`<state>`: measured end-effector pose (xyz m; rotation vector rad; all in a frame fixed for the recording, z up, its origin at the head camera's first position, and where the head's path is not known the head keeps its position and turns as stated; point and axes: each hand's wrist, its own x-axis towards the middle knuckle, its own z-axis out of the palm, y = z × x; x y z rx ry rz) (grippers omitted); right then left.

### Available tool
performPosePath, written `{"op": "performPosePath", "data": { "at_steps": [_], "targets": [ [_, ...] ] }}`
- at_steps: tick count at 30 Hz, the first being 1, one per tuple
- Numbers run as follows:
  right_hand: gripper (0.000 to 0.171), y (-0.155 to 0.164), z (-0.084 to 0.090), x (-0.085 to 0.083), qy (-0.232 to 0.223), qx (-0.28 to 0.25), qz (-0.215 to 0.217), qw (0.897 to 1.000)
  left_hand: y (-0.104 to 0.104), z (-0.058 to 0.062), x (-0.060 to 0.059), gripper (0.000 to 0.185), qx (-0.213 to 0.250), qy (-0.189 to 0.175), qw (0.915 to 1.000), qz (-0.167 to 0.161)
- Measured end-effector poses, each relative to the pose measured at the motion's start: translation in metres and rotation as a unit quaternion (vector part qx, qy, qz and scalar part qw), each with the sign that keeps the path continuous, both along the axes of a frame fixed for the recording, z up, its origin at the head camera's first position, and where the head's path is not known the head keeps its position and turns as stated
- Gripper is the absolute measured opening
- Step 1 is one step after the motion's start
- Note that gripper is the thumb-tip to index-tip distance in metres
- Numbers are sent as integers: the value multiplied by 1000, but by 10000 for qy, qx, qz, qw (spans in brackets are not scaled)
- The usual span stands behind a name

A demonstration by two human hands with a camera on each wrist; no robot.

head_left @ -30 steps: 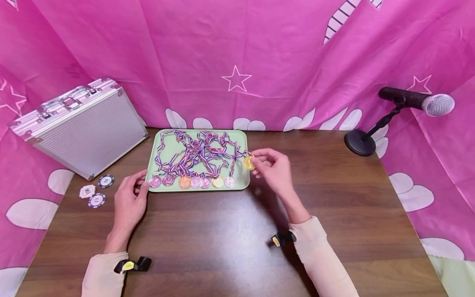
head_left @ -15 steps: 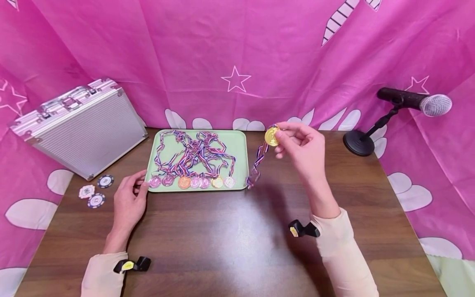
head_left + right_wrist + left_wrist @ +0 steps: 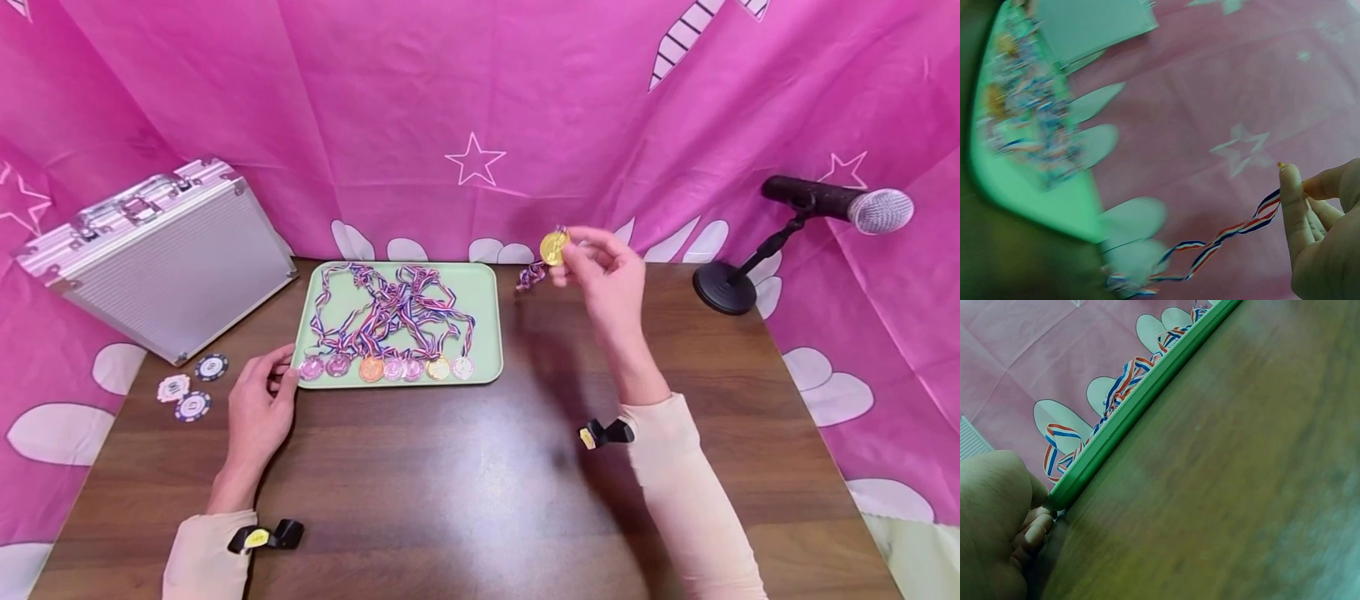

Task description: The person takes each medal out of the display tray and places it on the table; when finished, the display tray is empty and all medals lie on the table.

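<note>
My right hand (image 3: 615, 283) pinches a gold medal (image 3: 554, 248) between thumb and fingers, raised beyond the tray's right side. Its red, white and blue ribbon (image 3: 1235, 231) trails down from the fingers in the right wrist view, its lower end bunched. At the left edge of the green tray (image 3: 491, 325), my left hand (image 3: 262, 404) grips the rim, thumb at the edge and fingers partly beneath it (image 3: 1007, 519). Tangled ribbons (image 3: 405, 304) fill the tray's middle. Along its front lie several medals, among them an orange-bronze one (image 3: 372, 368) and a gold one (image 3: 438, 367).
A silver case (image 3: 180, 267) stands tilted at the back left, with poker chips (image 3: 192, 406) before it. At the back right, a microphone (image 3: 836, 202) sits on a black stand (image 3: 725, 287). Pink cloth (image 3: 375, 108) hangs behind the wooden table (image 3: 450, 483).
My right hand has carried the gold medal up and right, away from the tray; its ribbon has come off the tray and swung toward the back. My left hand stays put.
</note>
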<state>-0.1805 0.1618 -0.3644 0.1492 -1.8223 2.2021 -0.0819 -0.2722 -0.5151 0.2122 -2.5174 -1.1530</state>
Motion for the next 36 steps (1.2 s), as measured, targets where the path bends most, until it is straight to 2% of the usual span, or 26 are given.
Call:
{"op": "performPosePath", "data": {
  "at_steps": [3,7,9,12,14,17,23,25,27,29,36],
  "targets": [
    [25,2,-36,4,-635,163,-18,9978,0,0,0,35,2,23,10000,-5],
    [26,3,-81,15,-1500,379,45,9880,0,0,0,35,-1,88,10000,-16],
    [26,4,-97,20,-1715,561,86,9836,-1,0,0,35,7,120,9999,-13],
    [23,6,-113,27,-1790,1009,108,9786,0,-1,1,35,23,151,9999,-11],
    [21,8,-120,31,-1719,1432,99,9746,0,-1,1,35,43,166,9999,-10],
    [18,11,-127,35,-1554,2202,64,9630,0,-1,1,35,43,179,9998,-8],
    [18,13,-137,39,-1079,3562,-330,9276,0,0,1,35,23,173,9998,19],
    [18,13,-139,40,-848,3880,-508,9164,0,0,1,35,25,173,9998,18],
    [17,13,-141,41,-672,4054,-614,9096,0,0,1,35,28,192,9998,11],
    [16,13,-143,42,-573,4137,-683,9060,0,-1,1,35,29,207,9998,7],
    [15,12,-143,45,-733,3774,-797,9197,-1,-1,1,36,25,245,9997,-31]
  ]
}}
